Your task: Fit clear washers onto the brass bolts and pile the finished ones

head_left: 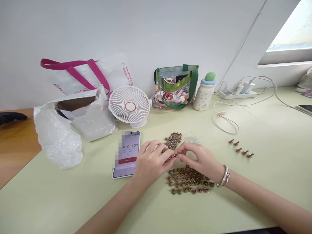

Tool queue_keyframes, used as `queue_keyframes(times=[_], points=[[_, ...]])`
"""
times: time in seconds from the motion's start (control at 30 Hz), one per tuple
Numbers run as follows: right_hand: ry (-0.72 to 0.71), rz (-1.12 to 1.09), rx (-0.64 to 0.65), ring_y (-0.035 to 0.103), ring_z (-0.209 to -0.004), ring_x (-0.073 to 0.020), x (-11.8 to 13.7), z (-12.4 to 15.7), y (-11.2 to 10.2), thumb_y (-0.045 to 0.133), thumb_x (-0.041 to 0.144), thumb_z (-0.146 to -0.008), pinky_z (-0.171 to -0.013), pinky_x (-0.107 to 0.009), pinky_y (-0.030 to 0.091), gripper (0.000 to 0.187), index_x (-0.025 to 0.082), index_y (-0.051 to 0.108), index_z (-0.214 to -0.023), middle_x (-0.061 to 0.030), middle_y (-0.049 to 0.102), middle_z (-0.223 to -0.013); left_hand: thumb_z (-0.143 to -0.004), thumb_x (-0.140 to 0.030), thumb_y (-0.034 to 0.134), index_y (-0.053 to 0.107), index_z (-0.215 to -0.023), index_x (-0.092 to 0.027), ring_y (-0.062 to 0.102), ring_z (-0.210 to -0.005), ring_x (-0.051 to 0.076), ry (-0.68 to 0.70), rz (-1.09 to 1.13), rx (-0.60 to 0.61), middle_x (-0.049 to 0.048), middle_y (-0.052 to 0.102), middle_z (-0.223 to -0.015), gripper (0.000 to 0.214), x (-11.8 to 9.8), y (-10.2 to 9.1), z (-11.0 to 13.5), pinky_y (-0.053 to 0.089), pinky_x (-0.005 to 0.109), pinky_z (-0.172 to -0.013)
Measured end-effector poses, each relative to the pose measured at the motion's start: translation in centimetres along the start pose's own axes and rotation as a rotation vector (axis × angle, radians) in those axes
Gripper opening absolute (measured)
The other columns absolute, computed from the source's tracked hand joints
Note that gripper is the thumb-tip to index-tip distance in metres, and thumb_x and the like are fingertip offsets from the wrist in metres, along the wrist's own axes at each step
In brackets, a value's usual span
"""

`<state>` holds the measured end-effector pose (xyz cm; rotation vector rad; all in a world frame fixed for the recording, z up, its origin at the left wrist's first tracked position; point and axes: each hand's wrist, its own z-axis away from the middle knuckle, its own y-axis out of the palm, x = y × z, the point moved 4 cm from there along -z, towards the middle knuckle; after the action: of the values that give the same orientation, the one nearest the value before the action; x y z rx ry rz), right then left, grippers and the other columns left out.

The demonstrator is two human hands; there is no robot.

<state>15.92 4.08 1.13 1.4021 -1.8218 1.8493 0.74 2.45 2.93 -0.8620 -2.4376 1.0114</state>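
Observation:
My left hand (151,161) and my right hand (200,159) meet over the pale green desk (243,191), their fingertips pinching small brown pieces (173,157). The fingers hide most of what they hold. Behind them lies a heap of small brown-and-gold parts (173,140). Just below my right hand sit several round brown studs with gold rims (187,180), spread in a loose patch. Further right, several brown peg-shaped pieces (241,148) form a slanted row. A small patch of clear beads (192,139) lies beside the heap.
A smartphone (129,154) showing a running timer lies left of my left hand. Behind it stand a white clip fan (130,105), a bubble-wrap bag (57,136), a patterned tote bag (175,87) and a white bottle (204,92). A white cable (225,118) curls toward a power strip (239,94).

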Motion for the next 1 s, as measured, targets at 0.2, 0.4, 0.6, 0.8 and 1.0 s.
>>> queue_keyframes(times=[0.2, 0.4, 0.6, 0.8, 1.0], points=[[-0.028, 0.022, 0.03, 0.058, -0.072, -0.0142, -0.1, -0.1, 0.0, 0.051, 0.023, -0.083, -0.071, -0.029, 0.044, 0.005, 0.021, 0.055, -0.082, 0.001, 0.063, -0.074, -0.078, -0.028, 0.059, 0.062, -0.074, -0.024, 0.053, -0.08, 0.016, 0.003, 0.011, 0.018, -0.0049, 0.064, -0.07, 0.006, 0.0, 0.3, 0.1, 0.036, 0.032, -0.074], [-0.105, 0.096, -0.04, 0.058, -0.072, -0.0139, 0.0, 0.1, 0.1, 0.053, 0.017, -0.08, -0.073, -0.029, 0.043, 0.01, 0.022, 0.052, -0.089, 0.0023, 0.062, -0.073, -0.079, -0.029, 0.058, 0.06, -0.07, -0.023, 0.053, -0.082, 0.016, -0.049, 0.093, 0.073, -0.0059, 0.064, -0.069, 0.011, 0.1, 0.7, 0.2, 0.036, 0.032, -0.076], [-0.3, 0.336, -0.105, 0.055, -0.078, -0.017, 1.0, 0.3, -0.1, 0.051, 0.019, -0.083, -0.076, -0.033, 0.04, 0.006, 0.02, 0.052, -0.089, -0.0025, 0.062, -0.079, -0.078, -0.027, 0.058, 0.06, -0.072, -0.022, 0.052, -0.083, 0.017, -0.121, 0.183, 0.119, -0.0042, 0.064, -0.072, 0.009, 0.2, 1.0, 0.3, 0.037, 0.031, -0.075], [-0.236, 0.313, -0.01, 0.054, -0.089, -0.0195, 0.9, 0.3, -0.1, 0.049, 0.03, -0.086, -0.08, -0.036, 0.039, 0.012, 0.02, 0.052, -0.092, -0.0052, 0.062, -0.09, -0.077, -0.026, 0.057, 0.061, -0.074, -0.022, 0.053, -0.084, 0.018, -0.127, 0.197, 0.089, -0.0035, 0.065, -0.073, 0.006, 0.2, 0.6, 0.2, 0.037, 0.032, -0.077], [-0.233, 0.278, -0.044, 0.055, -0.08, -0.0174, 0.8, 0.3, -0.2, 0.05, 0.023, -0.083, -0.076, -0.034, 0.04, 0.004, 0.021, 0.053, -0.086, -0.0023, 0.063, -0.081, -0.077, -0.025, 0.057, 0.06, -0.074, -0.022, 0.053, -0.082, 0.016, -0.116, 0.195, 0.093, -0.0044, 0.064, -0.072, 0.005, 0.1, 0.6, 0.1, 0.037, 0.031, -0.075]])
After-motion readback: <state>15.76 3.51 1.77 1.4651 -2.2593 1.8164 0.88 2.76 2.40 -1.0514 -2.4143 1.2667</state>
